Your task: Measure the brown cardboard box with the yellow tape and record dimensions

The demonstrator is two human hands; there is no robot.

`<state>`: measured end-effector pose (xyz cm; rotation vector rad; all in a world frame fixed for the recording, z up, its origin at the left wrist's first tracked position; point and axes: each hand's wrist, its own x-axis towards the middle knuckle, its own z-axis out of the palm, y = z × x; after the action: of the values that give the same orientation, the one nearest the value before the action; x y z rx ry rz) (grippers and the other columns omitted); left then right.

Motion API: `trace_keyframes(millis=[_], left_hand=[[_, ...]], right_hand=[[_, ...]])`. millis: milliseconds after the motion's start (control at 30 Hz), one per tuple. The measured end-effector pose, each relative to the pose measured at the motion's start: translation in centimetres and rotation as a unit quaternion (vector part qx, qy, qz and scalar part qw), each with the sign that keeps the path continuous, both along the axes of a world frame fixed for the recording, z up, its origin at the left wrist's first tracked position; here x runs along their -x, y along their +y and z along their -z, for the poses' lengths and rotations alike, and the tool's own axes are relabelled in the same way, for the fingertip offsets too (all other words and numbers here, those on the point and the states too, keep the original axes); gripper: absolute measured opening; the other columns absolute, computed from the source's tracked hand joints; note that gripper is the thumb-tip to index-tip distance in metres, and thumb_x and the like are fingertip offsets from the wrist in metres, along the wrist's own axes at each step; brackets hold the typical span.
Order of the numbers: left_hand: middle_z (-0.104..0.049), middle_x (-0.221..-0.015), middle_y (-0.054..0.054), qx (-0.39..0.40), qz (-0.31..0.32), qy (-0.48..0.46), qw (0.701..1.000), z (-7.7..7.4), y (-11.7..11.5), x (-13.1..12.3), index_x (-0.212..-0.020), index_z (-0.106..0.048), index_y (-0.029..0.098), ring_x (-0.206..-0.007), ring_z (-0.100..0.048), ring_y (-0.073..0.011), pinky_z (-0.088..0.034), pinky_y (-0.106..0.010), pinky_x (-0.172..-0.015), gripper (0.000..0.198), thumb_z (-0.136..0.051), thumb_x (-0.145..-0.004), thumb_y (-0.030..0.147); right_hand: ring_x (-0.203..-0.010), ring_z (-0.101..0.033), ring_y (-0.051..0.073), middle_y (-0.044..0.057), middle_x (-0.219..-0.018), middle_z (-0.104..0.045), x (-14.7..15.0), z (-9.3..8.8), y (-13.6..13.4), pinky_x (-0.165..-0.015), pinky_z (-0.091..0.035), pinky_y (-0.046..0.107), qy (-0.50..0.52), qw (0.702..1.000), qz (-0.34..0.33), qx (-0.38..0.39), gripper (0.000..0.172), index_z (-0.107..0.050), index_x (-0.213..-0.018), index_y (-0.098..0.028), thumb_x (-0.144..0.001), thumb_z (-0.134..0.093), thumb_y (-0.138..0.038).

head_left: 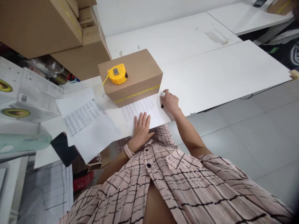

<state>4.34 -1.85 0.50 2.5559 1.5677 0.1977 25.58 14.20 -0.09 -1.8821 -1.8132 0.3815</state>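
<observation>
My left hand point(141, 128) lies flat, fingers spread, on a printed sheet point(149, 107) at the table's front edge. At that sheet's right side, my right hand point(170, 101) rests on its edge with curled fingers. A small dark-tipped, pen-like thing point(162, 106) shows under the fingers; most of it is hidden. Just beyond the sheet stands a closed cardboard box point(140, 71), covering the sheet's far edge. On its top sits a yellow tape measure point(118, 74), with a short length of blade out over the box's left edge.
More printed papers point(86, 124) lie to the left, partly over a dark flat object point(64, 149). Large cartons point(39, 28) are stacked at the back left, above white boxes with avocado pictures point(30, 96). A greenish bottle point(25, 142) lies at the far left. The white table point(210, 74) stretches right.
</observation>
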Motion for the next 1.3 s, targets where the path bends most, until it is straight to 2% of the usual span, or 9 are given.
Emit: trace_keyframes(millis=[167,267,367,467,567,700,867,1033,1300], left_hand=[[-0.026,-0.169,-0.027,-0.008,0.055,-0.045,0.997,0.3,0.1,-3.0,-0.161,-0.026,-0.001,-0.161,-0.013,-0.0360,-0.022,-0.056,-0.132,0.078,-0.052,-0.101,0.042],[-0.023,-0.171,-0.024,-0.017,0.071,-0.049,0.996,0.6,0.7,-4.6,-0.161,-0.026,-0.001,-0.162,-0.007,-0.0338,-0.019,-0.054,-0.133,0.076,-0.052,-0.101,0.036],[-0.021,-0.170,-0.026,-0.015,0.070,-0.041,0.997,1.1,1.3,-5.5,-0.161,-0.027,-0.002,-0.161,-0.005,-0.0352,-0.020,-0.059,-0.133,0.074,-0.053,-0.099,0.029],[-0.025,-0.168,-0.027,-0.034,0.061,-0.030,0.997,1.5,1.5,-5.9,-0.159,-0.032,-0.002,-0.160,-0.011,-0.0372,-0.024,-0.061,-0.131,0.065,-0.048,-0.099,0.018],[-0.036,-0.165,-0.025,-0.057,0.043,-0.026,0.997,1.4,1.5,-6.3,-0.154,-0.042,-0.001,-0.157,-0.022,-0.0382,-0.030,-0.058,-0.130,0.055,-0.039,-0.100,0.010],[-0.042,-0.162,-0.024,-0.061,0.035,-0.032,0.997,1.0,1.6,-6.5,-0.151,-0.049,0.001,-0.156,-0.028,-0.0374,-0.033,-0.055,-0.129,0.052,-0.035,-0.101,0.007],[-0.042,-0.161,-0.026,-0.066,0.036,-0.044,0.996,1.1,1.5,-6.4,-0.152,-0.047,-0.002,-0.156,-0.026,-0.0373,-0.031,-0.056,-0.129,0.054,-0.033,-0.101,0.006],[-0.045,-0.160,-0.025,-0.080,0.039,-0.042,0.995,0.9,1.4,-6.2,-0.153,-0.046,0.000,-0.156,-0.028,-0.0367,-0.033,-0.056,-0.129,0.055,-0.032,-0.101,0.007],[-0.051,-0.155,-0.028,-0.111,0.046,-0.006,0.993,0.2,1.5,-6.3,-0.149,-0.049,-0.004,-0.150,-0.042,-0.0391,-0.038,-0.055,-0.125,0.051,-0.034,-0.102,0.006]], right_hand=[[-0.091,-0.073,0.032,0.015,-0.090,-0.077,-2.5,-1.1,-0.1,-0.086,-0.056,0.051,0.152,0.986,-0.046,0.045,0.028,-0.070,-0.108,-0.016,-0.094,-0.052,-0.032],[-0.090,-0.075,0.026,0.010,-0.094,-0.078,-4.7,-2.9,-2.2,-0.085,-0.060,0.047,0.407,0.905,-0.102,0.067,0.034,-0.069,-0.115,-0.018,-0.093,-0.056,-0.040],[-0.094,-0.075,0.024,0.006,-0.098,-0.078,-5.5,-4.3,-4.5,-0.086,-0.061,0.045,0.494,0.858,-0.133,0.052,0.041,-0.065,-0.114,-0.024,-0.083,-0.075,-0.048],[-0.070,-0.067,0.018,-0.002,-0.070,-0.067,-4.1,-4.5,-6.1,-0.073,-0.059,0.038,0.481,0.871,-0.104,0.010,0.044,-0.058,-0.096,-0.028,-0.077,-0.082,-0.059],[-0.051,-0.050,0.013,-0.006,-0.054,-0.048,-1.5,-3.8,-6.6,-0.060,-0.050,0.032,0.460,0.884,-0.086,0.021,0.046,-0.052,-0.085,-0.028,-0.091,-0.059,-0.073],[-0.068,-0.061,0.017,-0.001,-0.071,-0.062,1.0,-2.5,-6.1,-0.069,-0.053,0.034,0.453,0.879,-0.127,0.074,0.054,-0.061,-0.107,-0.026,-0.095,-0.046,-0.076],[-0.062,-0.050,0.014,-0.003,-0.066,-0.054,1.8,-1.3,-5.3,-0.058,-0.045,0.029,0.424,0.897,-0.108,0.060,0.045,-0.057,-0.076,-0.024,-0.087,-0.067,-0.066],[-0.062,-0.051,0.013,-0.005,-0.071,-0.056,2.0,-0.9,-5.4,-0.059,-0.044,0.027,0.438,0.890,-0.107,0.058,0.035,-0.056,-0.097,-0.026,-0.088,-0.071,-0.056],[-0.061,-0.040,0.012,-0.006,-0.062,-0.041,2.4,-1.1,-5.2,-0.061,-0.038,0.029,0.367,0.927,-0.070,-0.007,0.033,-0.042,-0.067,-0.024,-0.085,-0.068,-0.034]])
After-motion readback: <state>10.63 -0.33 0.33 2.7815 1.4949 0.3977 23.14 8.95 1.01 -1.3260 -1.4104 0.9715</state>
